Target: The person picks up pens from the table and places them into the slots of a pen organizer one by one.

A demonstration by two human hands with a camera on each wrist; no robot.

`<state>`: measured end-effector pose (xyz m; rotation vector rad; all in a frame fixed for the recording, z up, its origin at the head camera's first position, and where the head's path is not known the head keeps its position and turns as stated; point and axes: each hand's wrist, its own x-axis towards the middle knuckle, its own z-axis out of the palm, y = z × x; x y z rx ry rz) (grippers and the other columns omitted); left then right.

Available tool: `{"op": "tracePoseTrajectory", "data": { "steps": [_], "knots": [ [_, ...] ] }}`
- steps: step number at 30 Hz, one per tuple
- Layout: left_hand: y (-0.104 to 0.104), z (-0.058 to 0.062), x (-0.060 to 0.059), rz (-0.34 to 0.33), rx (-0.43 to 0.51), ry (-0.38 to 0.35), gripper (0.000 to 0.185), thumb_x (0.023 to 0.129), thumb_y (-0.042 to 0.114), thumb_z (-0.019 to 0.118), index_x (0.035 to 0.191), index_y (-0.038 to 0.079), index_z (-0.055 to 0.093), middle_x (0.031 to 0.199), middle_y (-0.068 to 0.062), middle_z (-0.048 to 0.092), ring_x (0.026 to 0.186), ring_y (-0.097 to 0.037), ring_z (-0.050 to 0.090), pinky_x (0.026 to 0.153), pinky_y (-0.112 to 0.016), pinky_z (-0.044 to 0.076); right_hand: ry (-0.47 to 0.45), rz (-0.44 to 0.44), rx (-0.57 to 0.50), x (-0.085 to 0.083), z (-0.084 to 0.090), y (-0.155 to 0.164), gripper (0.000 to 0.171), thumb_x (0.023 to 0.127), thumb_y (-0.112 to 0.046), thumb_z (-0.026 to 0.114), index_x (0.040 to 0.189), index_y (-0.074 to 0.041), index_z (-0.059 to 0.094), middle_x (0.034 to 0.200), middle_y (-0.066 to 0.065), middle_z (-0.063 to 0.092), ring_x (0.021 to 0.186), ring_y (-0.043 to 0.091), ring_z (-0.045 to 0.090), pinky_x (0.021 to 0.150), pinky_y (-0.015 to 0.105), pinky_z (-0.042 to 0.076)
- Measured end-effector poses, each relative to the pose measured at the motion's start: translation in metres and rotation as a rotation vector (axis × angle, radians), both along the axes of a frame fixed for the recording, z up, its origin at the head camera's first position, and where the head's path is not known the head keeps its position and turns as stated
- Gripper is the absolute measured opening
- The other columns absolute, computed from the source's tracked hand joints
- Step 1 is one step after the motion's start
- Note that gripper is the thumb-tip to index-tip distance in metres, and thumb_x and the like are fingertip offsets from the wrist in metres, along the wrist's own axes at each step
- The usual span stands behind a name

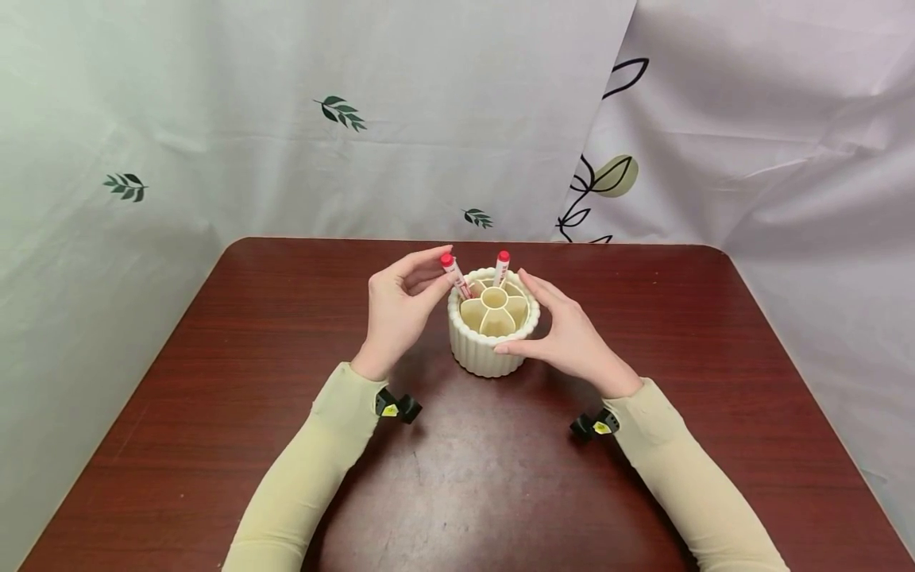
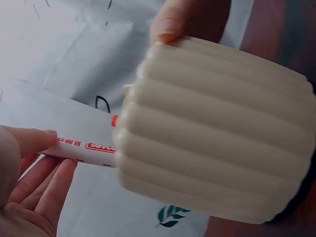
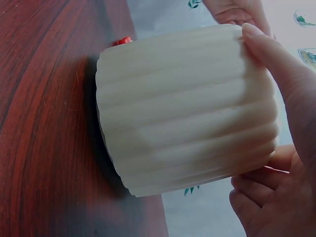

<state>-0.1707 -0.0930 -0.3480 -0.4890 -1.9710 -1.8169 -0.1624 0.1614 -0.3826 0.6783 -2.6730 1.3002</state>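
A cream, ribbed pen holder (image 1: 486, 354) with several compartments around a round middle one stands upright on the table. My left hand (image 1: 402, 306) pinches a white marker with a red end (image 1: 461, 282) between thumb and fingers. That marker leans left, its lower part inside a left compartment; in the left wrist view the marker (image 2: 89, 152) shows printed red lettering. Another red-ended marker (image 1: 501, 271) stands in a back compartment. My right hand (image 1: 572, 338) grips the holder's right side, thumb in front and fingers at the back rim.
The dark red-brown table (image 1: 236, 381) has a light edge and rounded far corners. Pale cloth (image 1: 429, 119) with leaf prints hangs behind it. A small red piece (image 3: 125, 40) shows past the holder near its base in the right wrist view.
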Motion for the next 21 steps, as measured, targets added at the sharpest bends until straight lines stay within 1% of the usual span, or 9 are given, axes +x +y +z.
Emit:
{"op": "tracePoseTrajectory", "data": {
  "steps": [4,6,8,14,18,21],
  "knots": [
    [0.002,-0.01,-0.003,0.0,-0.018,-0.008,0.036,0.085,-0.007,0.079,0.12,-0.005,0.072,0.107,-0.018,0.074,0.095,-0.029,0.073,0.083,-0.034,0.059,0.001,-0.01,0.004,0.0,0.0,0.0,0.113,0.066,-0.053,0.094,0.159,-0.019,0.039,0.157,0.004,0.041,0.143,0.02,0.038,0.114,0.048,0.036],
    [0.002,-0.014,-0.005,-0.004,-0.024,-0.01,0.036,0.085,-0.006,0.08,0.12,-0.003,0.072,0.107,-0.017,0.074,0.094,-0.029,0.073,0.083,-0.034,0.06,0.002,-0.015,0.007,0.0,0.0,0.0,0.112,0.066,-0.053,0.094,0.158,-0.02,0.039,0.157,0.003,0.042,0.143,0.019,0.039,0.113,0.048,0.036],
    [0.002,-0.017,-0.005,-0.01,-0.026,-0.017,0.036,0.085,-0.002,0.081,0.12,0.001,0.074,0.107,-0.013,0.074,0.094,-0.026,0.073,0.083,-0.033,0.059,0.003,-0.019,0.011,-0.001,-0.001,0.0,0.112,0.066,-0.053,0.094,0.158,-0.02,0.039,0.157,0.002,0.042,0.142,0.018,0.039,0.113,0.047,0.037],
    [0.002,-0.022,-0.005,-0.031,-0.032,-0.048,0.033,0.087,0.006,0.082,0.119,0.008,0.076,0.105,-0.006,0.075,0.094,-0.019,0.073,0.084,-0.033,0.059,-0.003,-0.026,0.011,-0.001,-0.001,0.0,0.112,0.066,-0.054,0.094,0.158,-0.022,0.039,0.157,0.002,0.042,0.142,0.018,0.039,0.113,0.048,0.037],
    [0.002,-0.025,-0.006,-0.047,-0.046,-0.04,0.033,0.086,0.007,0.083,0.118,0.008,0.076,0.104,-0.004,0.075,0.092,-0.018,0.073,0.084,-0.033,0.059,-0.003,-0.027,0.009,-0.001,-0.002,0.0,0.111,0.067,-0.054,0.093,0.158,-0.022,0.039,0.157,0.001,0.042,0.142,0.017,0.039,0.113,0.048,0.037],
    [0.002,-0.027,-0.007,-0.043,-0.069,-0.046,0.033,0.085,0.007,0.084,0.117,0.009,0.076,0.104,-0.004,0.075,0.091,-0.017,0.072,0.084,-0.035,0.059,-0.005,-0.023,0.012,-0.001,-0.001,0.001,0.111,0.067,-0.055,0.093,0.158,-0.022,0.039,0.157,0.001,0.042,0.142,0.017,0.039,0.113,0.048,0.037]
  ]
}}
